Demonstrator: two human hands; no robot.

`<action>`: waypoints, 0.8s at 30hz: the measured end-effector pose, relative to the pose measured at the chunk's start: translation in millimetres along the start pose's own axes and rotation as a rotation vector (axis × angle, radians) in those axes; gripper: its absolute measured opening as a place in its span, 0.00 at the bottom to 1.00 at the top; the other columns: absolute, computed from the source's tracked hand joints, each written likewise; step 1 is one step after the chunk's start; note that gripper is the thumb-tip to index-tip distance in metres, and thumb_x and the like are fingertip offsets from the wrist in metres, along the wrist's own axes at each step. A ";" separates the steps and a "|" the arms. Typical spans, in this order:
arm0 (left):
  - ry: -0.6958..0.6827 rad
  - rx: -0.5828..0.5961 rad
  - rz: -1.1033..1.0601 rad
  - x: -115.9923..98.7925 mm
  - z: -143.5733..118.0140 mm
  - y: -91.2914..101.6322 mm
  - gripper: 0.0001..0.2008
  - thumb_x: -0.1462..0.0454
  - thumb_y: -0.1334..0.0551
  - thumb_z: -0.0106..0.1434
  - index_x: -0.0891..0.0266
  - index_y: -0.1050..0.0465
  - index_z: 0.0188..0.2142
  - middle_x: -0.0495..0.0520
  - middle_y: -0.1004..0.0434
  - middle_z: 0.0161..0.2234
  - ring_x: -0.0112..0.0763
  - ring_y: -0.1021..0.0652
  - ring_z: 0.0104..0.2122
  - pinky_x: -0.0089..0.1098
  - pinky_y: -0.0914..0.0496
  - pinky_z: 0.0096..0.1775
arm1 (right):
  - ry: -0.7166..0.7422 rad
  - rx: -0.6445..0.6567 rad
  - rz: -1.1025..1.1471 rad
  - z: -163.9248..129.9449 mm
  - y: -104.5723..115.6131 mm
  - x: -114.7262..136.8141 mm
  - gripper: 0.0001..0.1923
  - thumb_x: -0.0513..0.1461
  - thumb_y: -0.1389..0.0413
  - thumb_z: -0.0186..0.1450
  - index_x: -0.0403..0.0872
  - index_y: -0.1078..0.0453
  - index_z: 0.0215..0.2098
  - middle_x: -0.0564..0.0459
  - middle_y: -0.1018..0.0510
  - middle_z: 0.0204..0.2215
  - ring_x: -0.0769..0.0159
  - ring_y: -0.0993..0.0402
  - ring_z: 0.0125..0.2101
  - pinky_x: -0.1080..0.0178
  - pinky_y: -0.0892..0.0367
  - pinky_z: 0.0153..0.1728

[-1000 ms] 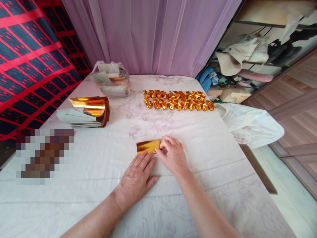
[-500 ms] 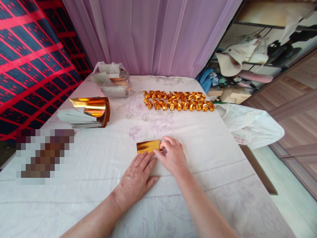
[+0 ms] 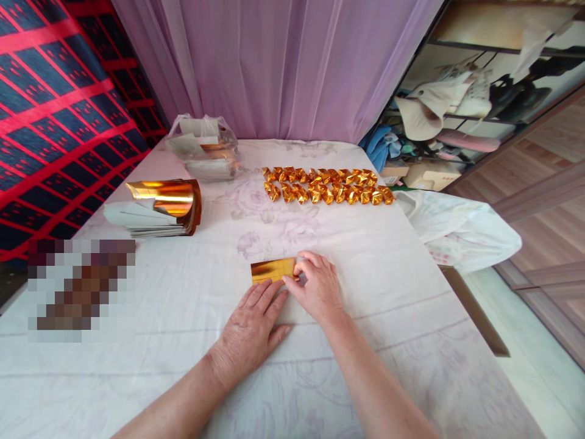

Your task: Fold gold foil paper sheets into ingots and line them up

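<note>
- Pressing flat, fingers spread, the left hand (image 3: 249, 332) lies on the white floral tablecloth (image 3: 375, 317), fingertips touching the near edge of a small folded gold foil rectangle (image 3: 273, 270).
- The right hand (image 3: 316, 286), fingers curled, pinches that rectangle's right end.
- Further left sits a stack of gold-and-white foil sheets (image 3: 158, 208).
- Beyond, two rows of folded gold foil pieces (image 3: 326, 185).
- Farthest, a clear plastic bag of sheets (image 3: 204, 147).

The gold sheet's (image 3: 273, 270) near edge is being covered by both hands; a patch (image 3: 81, 289) on the bench is being blurred out.
</note>
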State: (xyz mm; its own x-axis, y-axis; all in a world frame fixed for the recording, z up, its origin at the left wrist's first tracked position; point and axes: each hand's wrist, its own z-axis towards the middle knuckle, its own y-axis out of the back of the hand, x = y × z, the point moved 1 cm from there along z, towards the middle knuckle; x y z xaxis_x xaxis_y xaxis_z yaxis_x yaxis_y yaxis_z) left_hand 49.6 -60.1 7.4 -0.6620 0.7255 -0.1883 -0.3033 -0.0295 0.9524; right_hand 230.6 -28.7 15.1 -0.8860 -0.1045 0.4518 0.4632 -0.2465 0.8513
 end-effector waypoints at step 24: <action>-0.002 -0.007 0.015 0.3 -1.2 -0.1 0.25 0.52 0.44 0.69 0.64 0.34 0.60 0.64 0.33 0.61 0.48 0.33 0.61 0.49 0.36 0.59 | 0.027 0.077 0.074 2.2 3.1 -8.5 0.03 0.38 0.39 0.59 0.51 0.29 0.30 0.49 0.25 0.50 0.55 0.29 0.50 0.51 0.38 0.50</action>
State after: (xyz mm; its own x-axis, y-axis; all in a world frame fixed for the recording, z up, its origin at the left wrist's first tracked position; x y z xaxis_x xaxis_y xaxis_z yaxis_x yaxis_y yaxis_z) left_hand 48.6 -60.7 7.0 -0.6653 0.7261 -0.1739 -0.2981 -0.0447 0.9535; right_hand 239.7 -26.4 14.5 -0.8488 -0.1458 0.5082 0.5272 -0.1621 0.8341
